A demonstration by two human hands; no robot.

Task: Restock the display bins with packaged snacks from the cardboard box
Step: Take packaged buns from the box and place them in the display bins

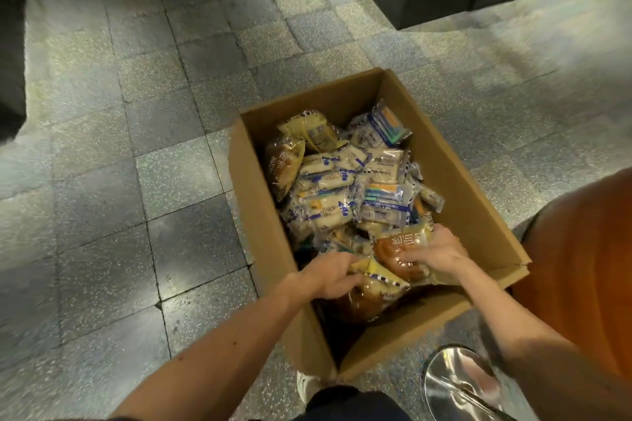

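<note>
My left hand [330, 275] curls round a yellow-edged packet [374, 278] and my right hand [434, 251] grips a brown bun packet [398, 255] lying crosswise, both at the near end of the cardboard box [260, 215]. The box's long side runs away from me on the tiled floor [136, 147].

shirt [581, 267]: orange | forearms [219, 355]: bare | trousers [349, 403]: dark | shoe [307, 386]: white

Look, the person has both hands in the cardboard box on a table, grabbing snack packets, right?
Not quite. The head view shows the cardboard box standing on the tiled floor, not on a table. The rest holds: the left hand and the right hand are both in it, gripping snack packets.
</note>
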